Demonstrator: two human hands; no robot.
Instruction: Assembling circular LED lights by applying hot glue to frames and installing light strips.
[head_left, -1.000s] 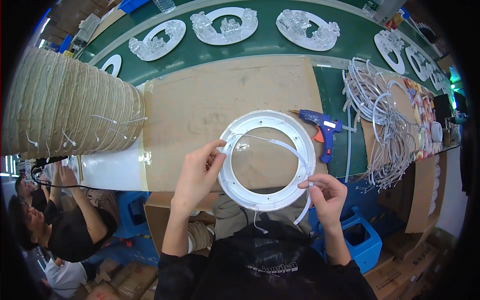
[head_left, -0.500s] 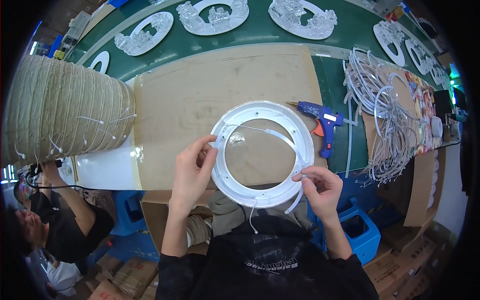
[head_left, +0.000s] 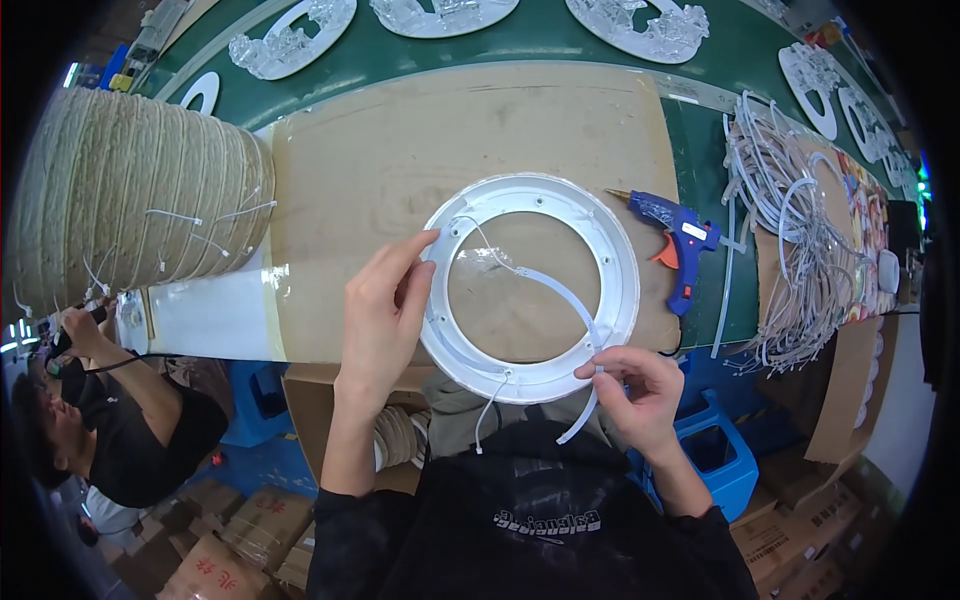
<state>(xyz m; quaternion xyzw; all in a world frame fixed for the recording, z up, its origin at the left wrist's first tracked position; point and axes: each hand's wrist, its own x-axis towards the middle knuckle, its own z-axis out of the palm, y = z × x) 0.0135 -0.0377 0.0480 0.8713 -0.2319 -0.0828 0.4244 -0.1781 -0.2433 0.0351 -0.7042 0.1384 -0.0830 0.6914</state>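
A white ring-shaped frame [head_left: 622,270] lies in front of me at the near edge of the work surface, its hollow side up. My left hand [head_left: 385,305] grips its left rim between thumb and fingers. A thin wire loops across the opening into a whitish flexible light strip [head_left: 562,291]. My right hand [head_left: 642,390] pinches this strip at the ring's lower right, and the strip's free end hangs past the near rim. From the ring's near side dangles a thin white lead [head_left: 487,415] with a small connector.
A blue glue gun [head_left: 683,228] with an orange trigger lies right of the ring on the brown board [head_left: 350,190]. Further right is a heap of strips [head_left: 790,230]. A large cord-wound drum [head_left: 150,195] stands left, near another person [head_left: 130,420]. White rings with clear pieces [head_left: 645,30] line the back.
The whole view has shifted a little. Against the glue gun, the ring sits slightly further left. Its dangling lead has swung left. Both hands keep their holds.
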